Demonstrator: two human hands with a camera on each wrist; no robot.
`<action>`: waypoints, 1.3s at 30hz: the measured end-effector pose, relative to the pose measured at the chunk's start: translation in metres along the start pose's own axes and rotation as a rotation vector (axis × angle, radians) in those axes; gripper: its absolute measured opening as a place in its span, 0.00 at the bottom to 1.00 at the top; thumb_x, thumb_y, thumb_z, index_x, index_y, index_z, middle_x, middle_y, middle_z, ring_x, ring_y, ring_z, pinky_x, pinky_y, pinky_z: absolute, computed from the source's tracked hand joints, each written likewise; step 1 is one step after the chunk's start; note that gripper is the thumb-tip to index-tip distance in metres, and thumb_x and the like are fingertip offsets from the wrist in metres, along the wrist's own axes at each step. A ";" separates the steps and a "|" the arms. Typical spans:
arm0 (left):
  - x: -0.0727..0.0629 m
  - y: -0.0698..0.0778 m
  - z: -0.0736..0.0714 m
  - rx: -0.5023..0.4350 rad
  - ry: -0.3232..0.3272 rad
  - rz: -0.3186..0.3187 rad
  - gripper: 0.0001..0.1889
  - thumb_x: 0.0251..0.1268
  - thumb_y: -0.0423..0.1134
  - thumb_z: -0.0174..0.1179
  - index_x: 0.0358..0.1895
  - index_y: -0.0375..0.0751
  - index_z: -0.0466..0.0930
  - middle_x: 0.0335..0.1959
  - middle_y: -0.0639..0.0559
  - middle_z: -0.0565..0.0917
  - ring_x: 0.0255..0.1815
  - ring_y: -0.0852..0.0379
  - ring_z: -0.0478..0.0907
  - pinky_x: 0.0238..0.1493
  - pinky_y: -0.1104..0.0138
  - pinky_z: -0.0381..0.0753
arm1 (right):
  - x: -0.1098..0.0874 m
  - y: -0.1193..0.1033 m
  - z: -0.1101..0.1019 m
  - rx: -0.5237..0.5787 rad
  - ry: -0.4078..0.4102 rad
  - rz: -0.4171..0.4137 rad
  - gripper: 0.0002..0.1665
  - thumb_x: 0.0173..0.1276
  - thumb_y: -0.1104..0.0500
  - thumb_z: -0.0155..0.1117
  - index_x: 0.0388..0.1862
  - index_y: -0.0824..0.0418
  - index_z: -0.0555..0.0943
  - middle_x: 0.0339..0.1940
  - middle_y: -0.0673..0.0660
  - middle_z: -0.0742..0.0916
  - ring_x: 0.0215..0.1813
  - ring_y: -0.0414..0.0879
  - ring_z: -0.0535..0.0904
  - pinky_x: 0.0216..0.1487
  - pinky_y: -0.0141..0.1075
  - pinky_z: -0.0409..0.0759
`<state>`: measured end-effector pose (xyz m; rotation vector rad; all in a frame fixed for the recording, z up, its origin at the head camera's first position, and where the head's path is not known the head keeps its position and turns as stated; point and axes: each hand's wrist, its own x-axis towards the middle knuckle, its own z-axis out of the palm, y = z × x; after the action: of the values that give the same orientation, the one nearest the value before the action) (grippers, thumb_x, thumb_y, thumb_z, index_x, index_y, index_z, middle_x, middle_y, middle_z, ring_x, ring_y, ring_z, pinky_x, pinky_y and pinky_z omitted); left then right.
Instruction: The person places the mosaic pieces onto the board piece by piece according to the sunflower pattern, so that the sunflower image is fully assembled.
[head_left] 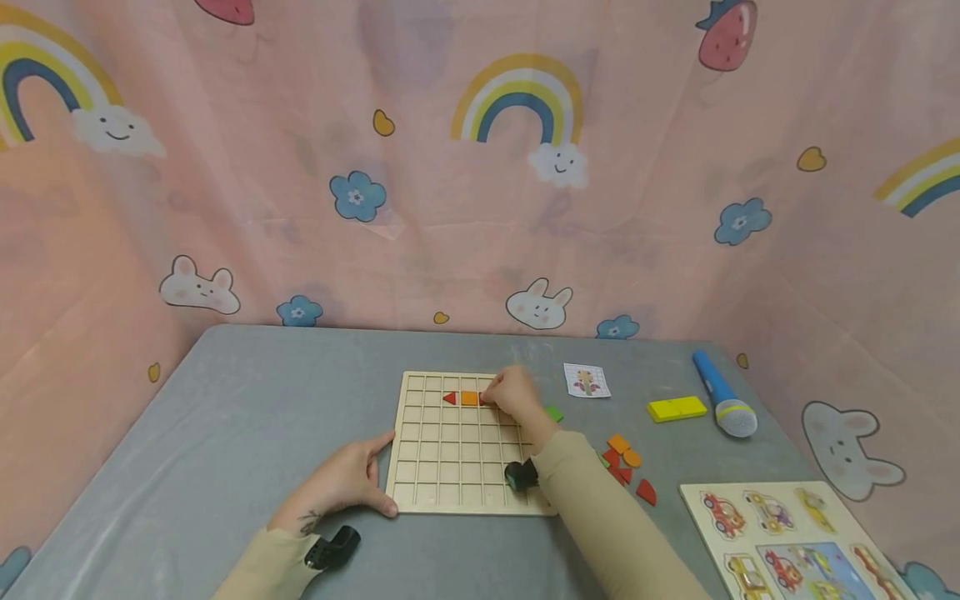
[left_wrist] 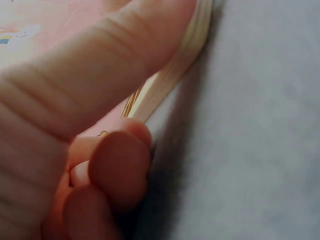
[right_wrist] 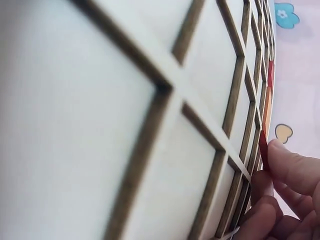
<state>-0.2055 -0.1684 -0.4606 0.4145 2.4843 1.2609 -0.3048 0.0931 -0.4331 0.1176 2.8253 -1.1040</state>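
Note:
A square wooden grid board [head_left: 427, 500] lies on the table, with a red triangle [head_left: 450, 399] and an orange square [head_left: 468, 398] side by side in one of its upper rows. My right hand [head_left: 516, 396] reaches over that row, its thumb and fingertips pinching a red piece [right_wrist: 264, 150] just right of the orange square; the fingers partly cover this piece. Along the board's left side, my left hand [head_left: 348, 479] rests with thumb and index finger spread. The thumb [left_wrist: 115, 55] touches the front left corner in the left wrist view.
Right of the board lie several loose red, orange and green pieces [head_left: 646, 492]. A small picture card [head_left: 587, 381], a yellow block [head_left: 677, 409] and a blue microphone [head_left: 723, 396] are farther back. A vehicle puzzle board [head_left: 738, 546] sits at the front right. Behind the table hangs a pink patterned cloth [head_left: 450, 242].

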 end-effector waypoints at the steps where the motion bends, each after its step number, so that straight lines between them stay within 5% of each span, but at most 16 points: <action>1: 0.000 0.000 0.000 -0.002 0.000 -0.002 0.62 0.21 0.40 0.80 0.69 0.28 0.54 0.12 0.52 0.73 0.12 0.61 0.64 0.14 0.68 0.64 | 0.000 -0.001 0.000 -0.011 -0.003 0.002 0.06 0.54 0.60 0.70 0.21 0.61 0.84 0.25 0.53 0.84 0.26 0.44 0.73 0.24 0.32 0.68; 7: -0.001 0.000 0.000 0.003 0.009 -0.011 0.62 0.20 0.40 0.80 0.69 0.29 0.55 0.12 0.53 0.73 0.12 0.61 0.64 0.14 0.68 0.64 | -0.001 -0.005 -0.008 -0.017 -0.039 -0.021 0.06 0.57 0.60 0.67 0.27 0.63 0.84 0.30 0.56 0.85 0.30 0.46 0.76 0.29 0.34 0.73; 13: -0.001 -0.001 0.000 0.007 0.012 -0.017 0.62 0.20 0.40 0.81 0.69 0.30 0.55 0.12 0.53 0.73 0.12 0.61 0.64 0.15 0.68 0.64 | -0.016 -0.002 -0.053 -0.126 -0.023 -0.113 0.10 0.60 0.60 0.62 0.38 0.65 0.83 0.40 0.61 0.84 0.40 0.52 0.79 0.38 0.42 0.76; 18: 0.000 0.000 0.000 -0.005 0.010 -0.023 0.62 0.20 0.38 0.80 0.69 0.30 0.55 0.12 0.52 0.73 0.12 0.61 0.64 0.15 0.68 0.64 | -0.031 0.028 -0.098 -0.317 0.009 -0.062 0.12 0.60 0.60 0.62 0.39 0.67 0.81 0.40 0.62 0.83 0.37 0.53 0.78 0.37 0.44 0.76; 23: -0.001 0.001 -0.001 -0.006 0.022 -0.024 0.61 0.20 0.37 0.80 0.69 0.29 0.55 0.12 0.52 0.73 0.12 0.61 0.64 0.14 0.68 0.64 | -0.044 0.068 -0.126 -0.458 -0.031 0.075 0.12 0.56 0.63 0.62 0.37 0.70 0.76 0.33 0.62 0.81 0.31 0.52 0.74 0.31 0.41 0.73; 27: 0.000 0.000 -0.001 -0.010 0.019 -0.031 0.61 0.20 0.38 0.81 0.69 0.30 0.55 0.12 0.52 0.72 0.12 0.60 0.64 0.15 0.67 0.64 | -0.058 0.089 -0.136 -0.509 -0.111 0.169 0.11 0.54 0.64 0.61 0.34 0.70 0.74 0.28 0.60 0.78 0.30 0.52 0.72 0.32 0.43 0.71; 32: 0.001 0.000 0.001 -0.015 0.015 -0.054 0.62 0.19 0.39 0.81 0.69 0.32 0.56 0.13 0.52 0.72 0.13 0.61 0.64 0.15 0.68 0.64 | -0.072 0.104 -0.136 -0.553 -0.206 0.175 0.08 0.52 0.65 0.62 0.30 0.67 0.74 0.25 0.57 0.77 0.29 0.51 0.71 0.31 0.42 0.68; 39: 0.001 0.000 0.002 -0.002 0.025 -0.044 0.62 0.19 0.38 0.81 0.69 0.31 0.56 0.13 0.52 0.72 0.12 0.61 0.64 0.15 0.68 0.63 | -0.078 0.112 -0.129 -0.541 -0.188 0.184 0.06 0.51 0.64 0.64 0.25 0.65 0.75 0.22 0.55 0.75 0.27 0.49 0.70 0.29 0.42 0.65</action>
<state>-0.2062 -0.1666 -0.4618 0.3440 2.4984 1.2582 -0.2244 0.2601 -0.4037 0.2076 2.7578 -0.2772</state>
